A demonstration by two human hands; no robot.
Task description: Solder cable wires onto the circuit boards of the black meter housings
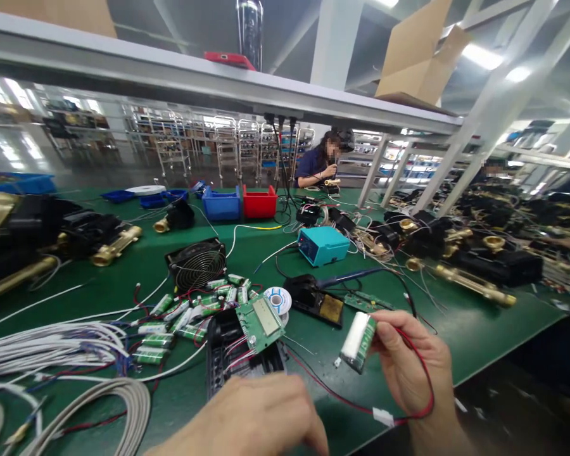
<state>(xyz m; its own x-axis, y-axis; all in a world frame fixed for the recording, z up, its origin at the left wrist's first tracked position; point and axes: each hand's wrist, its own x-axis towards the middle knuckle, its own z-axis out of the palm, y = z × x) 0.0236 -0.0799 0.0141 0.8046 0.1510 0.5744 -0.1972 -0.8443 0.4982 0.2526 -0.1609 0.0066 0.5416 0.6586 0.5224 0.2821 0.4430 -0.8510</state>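
Observation:
My right hand (411, 354) pinches a green-and-white battery pack (358, 342) between thumb and fingers, above the green bench. Red and black wires (427, 373) loop from the pack around that hand, and a white tag (383, 417) hangs on them. My left hand (256, 415) is at the bottom centre, back upward, at the near end of a black plastic housing (216, 354). Its bent fingertips are hidden, so any grip there does not show. On the housing lies a green circuit board (256, 339) with a small display, joined to it by thin wires.
Several battery packs (154, 340) lie left of the housing, near a black fan (197, 266). Solder reel (279, 299), soldering-iron stand (313, 301) and teal box (323, 246) are beyond. Cable bundles (52, 348) spread left; brass-and-black assemblies (484, 259) crowd the right. A co-worker (313, 164) sits opposite.

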